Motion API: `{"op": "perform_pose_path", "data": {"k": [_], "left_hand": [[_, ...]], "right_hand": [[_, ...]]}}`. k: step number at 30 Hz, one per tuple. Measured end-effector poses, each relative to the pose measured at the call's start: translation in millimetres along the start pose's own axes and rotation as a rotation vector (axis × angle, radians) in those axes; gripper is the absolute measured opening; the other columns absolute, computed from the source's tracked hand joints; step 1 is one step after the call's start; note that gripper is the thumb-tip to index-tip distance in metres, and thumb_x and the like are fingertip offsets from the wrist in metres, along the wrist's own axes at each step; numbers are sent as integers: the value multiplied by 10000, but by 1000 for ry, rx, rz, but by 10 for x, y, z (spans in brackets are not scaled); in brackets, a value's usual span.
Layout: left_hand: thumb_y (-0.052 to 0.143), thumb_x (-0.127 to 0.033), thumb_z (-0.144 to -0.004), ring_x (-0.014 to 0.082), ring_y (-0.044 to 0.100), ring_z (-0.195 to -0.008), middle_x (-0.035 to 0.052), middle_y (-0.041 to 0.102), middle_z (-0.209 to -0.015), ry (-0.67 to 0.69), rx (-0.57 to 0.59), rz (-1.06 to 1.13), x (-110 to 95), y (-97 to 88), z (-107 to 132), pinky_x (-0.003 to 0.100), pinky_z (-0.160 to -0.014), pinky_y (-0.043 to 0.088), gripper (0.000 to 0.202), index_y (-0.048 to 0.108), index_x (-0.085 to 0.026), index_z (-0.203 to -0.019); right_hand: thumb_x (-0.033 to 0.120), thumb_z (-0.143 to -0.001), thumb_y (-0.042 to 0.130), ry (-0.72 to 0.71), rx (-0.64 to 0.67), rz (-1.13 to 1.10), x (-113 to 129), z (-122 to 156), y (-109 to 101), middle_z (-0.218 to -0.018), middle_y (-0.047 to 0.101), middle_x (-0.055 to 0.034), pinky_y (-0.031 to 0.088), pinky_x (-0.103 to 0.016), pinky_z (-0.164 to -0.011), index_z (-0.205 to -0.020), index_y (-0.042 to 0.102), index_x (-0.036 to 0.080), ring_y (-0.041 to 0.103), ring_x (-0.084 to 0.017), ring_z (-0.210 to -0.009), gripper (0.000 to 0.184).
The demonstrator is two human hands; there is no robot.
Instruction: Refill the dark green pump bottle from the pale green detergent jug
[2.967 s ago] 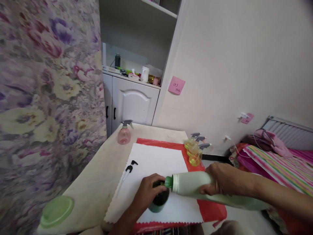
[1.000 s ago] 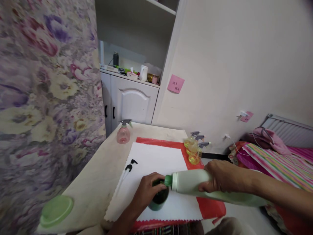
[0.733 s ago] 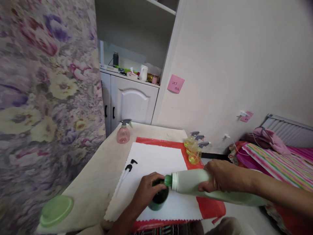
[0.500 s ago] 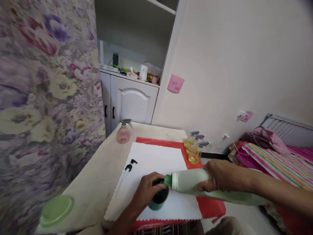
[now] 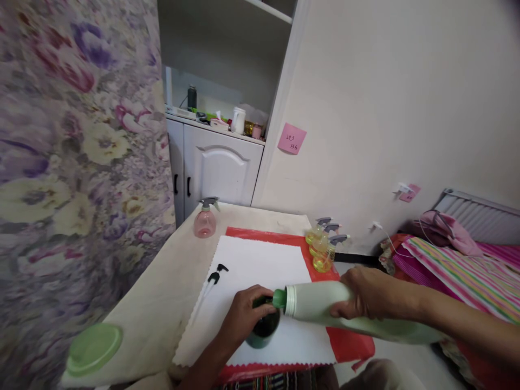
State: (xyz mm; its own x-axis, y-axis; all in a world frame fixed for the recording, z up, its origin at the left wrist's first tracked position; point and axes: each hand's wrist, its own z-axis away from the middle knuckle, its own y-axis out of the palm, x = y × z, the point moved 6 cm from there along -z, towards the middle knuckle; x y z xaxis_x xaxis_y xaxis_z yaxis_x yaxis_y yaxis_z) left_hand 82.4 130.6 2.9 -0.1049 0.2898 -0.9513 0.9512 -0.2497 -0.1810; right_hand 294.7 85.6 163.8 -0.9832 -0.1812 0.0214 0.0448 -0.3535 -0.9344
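My left hand (image 5: 248, 312) is closed round the neck of a dark green bottle (image 5: 263, 331) standing on the white scalloped mat (image 5: 260, 260). With my right hand (image 5: 363, 292) I grip a large pale green detergent bottle (image 5: 314, 299), tipped nearly level. Its green spout (image 5: 279, 298) rests at the dark bottle's mouth, which my fingers partly hide. Whether liquid is flowing, I cannot tell. On the mat to the left lies a black pump head (image 5: 214, 275) with a pale tube. A green lid (image 5: 94, 348) sits at the table's near left.
A pink spray bottle (image 5: 205, 222) stands at the back left of the table. Several yellow spray bottles (image 5: 323, 254) cluster at the right edge. Red cloth (image 5: 349, 344) shows beneath the mat. A floral curtain (image 5: 81, 151) hangs at left, and a bed (image 5: 467, 265) is at right.
Almost nothing differs. The detergent bottle and my right hand have shifted very slightly; my left hand stays on the dark bottle.
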Motion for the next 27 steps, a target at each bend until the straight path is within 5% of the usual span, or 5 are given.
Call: {"op": "perform_pose_path", "data": {"k": [7, 15, 22, 27], "left_hand": [[690, -142, -693, 211, 687, -852, 12, 762, -853, 5, 5, 21, 21, 12, -13, 276, -793, 489, 201, 771, -225, -858], [702, -161, -695, 214, 677, -874, 17, 757, -874, -15, 8, -11, 46, 9, -28, 287, -820, 476, 183, 752, -216, -863], [676, -151, -694, 220, 667, -923, 34, 740, -930, -28, 38, -30, 58, 5, -13, 308, -873, 473, 212, 725, -206, -893], [683, -94, -633, 230, 651, -965, 49, 728, -972, -29, 37, -46, 89, -7, 4, 321, -906, 465, 306, 728, -199, -917]], "right_hand": [[600, -738, 618, -29, 45, -371, -306, -46, 421, -552, 534, 29, 313, -207, -446, -724, 619, 165, 476, -98, -506, 436], [610, -726, 649, -49, 102, -725, -549, -118, 755, -562, 503, 47, 278, -183, -394, -757, 588, 165, 409, -58, -440, 450], [616, -739, 621, -123, -71, -1044, -711, -240, 624, -411, 405, 83, 224, -217, -430, -577, 488, 192, 310, -51, -397, 473], [678, -769, 511, -172, -315, -1235, -604, -646, 542, -350, 359, 68, 258, -254, -458, -426, 398, 218, 314, -70, -374, 585]]}}
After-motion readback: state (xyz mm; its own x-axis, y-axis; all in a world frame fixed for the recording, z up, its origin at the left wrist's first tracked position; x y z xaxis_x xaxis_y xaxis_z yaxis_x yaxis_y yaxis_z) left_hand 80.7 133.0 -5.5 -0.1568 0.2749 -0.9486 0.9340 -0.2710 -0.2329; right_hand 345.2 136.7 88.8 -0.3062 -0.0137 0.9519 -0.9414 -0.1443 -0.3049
